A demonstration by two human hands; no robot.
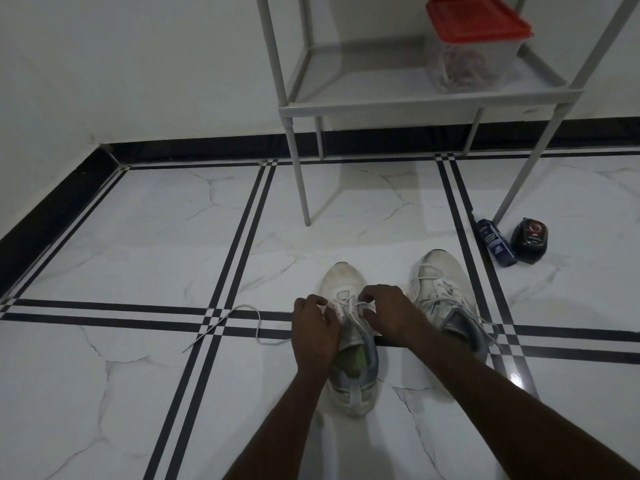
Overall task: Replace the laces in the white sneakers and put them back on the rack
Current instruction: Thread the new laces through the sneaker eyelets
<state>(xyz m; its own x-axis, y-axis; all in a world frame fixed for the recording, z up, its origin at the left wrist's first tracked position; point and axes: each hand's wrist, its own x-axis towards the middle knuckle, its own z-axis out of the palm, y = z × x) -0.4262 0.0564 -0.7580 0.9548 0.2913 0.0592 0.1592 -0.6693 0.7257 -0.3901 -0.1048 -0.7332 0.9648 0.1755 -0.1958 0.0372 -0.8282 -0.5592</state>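
Both hands, left hand [313, 327] and right hand [388, 315], pinch the lace [349, 306] on the near sneaker [346, 282]

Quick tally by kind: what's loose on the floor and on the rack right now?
White sneakers: 2
Loose lace on floor: 1
Red-lidded container on rack: 1
Blue bottle: 1
Black polish tin: 1
Total: 6

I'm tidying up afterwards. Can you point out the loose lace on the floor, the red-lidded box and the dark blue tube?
loose lace [257, 318], head view, on its curved loop.
red-lidded box [476, 20], head view, on the lid.
dark blue tube [494, 242], head view, on its middle.
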